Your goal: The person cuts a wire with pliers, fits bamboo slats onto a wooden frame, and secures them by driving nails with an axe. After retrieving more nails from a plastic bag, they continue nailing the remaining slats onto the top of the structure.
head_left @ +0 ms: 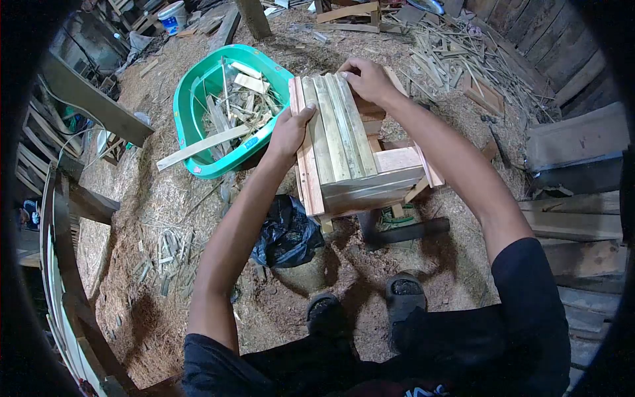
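A small wooden box-like frame [334,126], with several pale slats laid side by side across its top, is in front of me. My left hand [291,129] grips its left edge, thumb on the top and the other fingers mostly hidden along the side. At the far end, my right hand [367,79] is closed with bent fingers on the ends of the slats by the right side. The right part of the frame is open, with a pinkish board [399,159] near its front. A dark support [407,233] shows below the frame.
A green plastic tub [192,112] of wood offcuts stands left of the frame, a long strip [202,147] across its rim. A black plastic bag [288,231] lies below. Scrap wood [450,59] is heaped at the far right. Wooden posts [92,106] stand left; sawdust covers the ground.
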`<state>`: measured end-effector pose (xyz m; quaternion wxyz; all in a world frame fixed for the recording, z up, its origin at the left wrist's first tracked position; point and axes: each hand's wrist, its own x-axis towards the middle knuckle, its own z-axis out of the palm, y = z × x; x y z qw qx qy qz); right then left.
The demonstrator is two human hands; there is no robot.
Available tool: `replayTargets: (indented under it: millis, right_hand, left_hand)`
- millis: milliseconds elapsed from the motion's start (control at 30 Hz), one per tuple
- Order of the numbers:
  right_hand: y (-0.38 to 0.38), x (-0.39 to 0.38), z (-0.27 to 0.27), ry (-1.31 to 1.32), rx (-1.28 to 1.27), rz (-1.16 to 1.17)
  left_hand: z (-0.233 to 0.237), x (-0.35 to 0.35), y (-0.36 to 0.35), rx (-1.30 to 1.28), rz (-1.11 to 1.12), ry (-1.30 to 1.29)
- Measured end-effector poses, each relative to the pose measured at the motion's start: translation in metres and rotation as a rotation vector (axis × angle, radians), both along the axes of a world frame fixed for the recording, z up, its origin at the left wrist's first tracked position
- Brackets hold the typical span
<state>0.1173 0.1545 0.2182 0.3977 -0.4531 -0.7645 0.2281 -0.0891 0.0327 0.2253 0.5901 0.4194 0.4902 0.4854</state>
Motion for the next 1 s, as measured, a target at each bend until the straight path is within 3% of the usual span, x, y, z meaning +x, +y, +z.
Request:
replayTargets:
  millis: [133,233,433,533,767,900,1000]
  right_hand:
    - [0.006,-0.001,-0.010,-0.057,0.212,0.007]
    - [0.005,0.001,-0.009,-0.067,0.100,0.030]
    - [0.011,-0.001,-0.016,-0.038,0.180,0.021]
    - [0.009,0.002,-0.015,-0.236,0.186,0.043]
    - [0.019,0.003,-0.007,-0.242,-0.019,0.052]
    - [0.021,0.008,0.013,-0.434,-0.084,0.093]
    - [0.023,0.012,0.031,-0.564,-0.205,0.123]
  left_hand:
    - [0.004,0.002,-0.002,0.005,0.015,0.014]
    - [0.007,0.002,-0.002,-0.028,0.006,0.027]
    - [0.009,0.004,-0.001,0.006,0.031,0.163]
    - [0.011,0.004,-0.003,0.004,0.018,0.182]
    - [0.012,-0.007,-0.024,-0.099,-0.090,0.034]
    - [0.030,-0.010,-0.069,-0.152,-0.142,0.079]
    - [0.045,-0.020,-0.056,-0.200,-0.258,0.292]
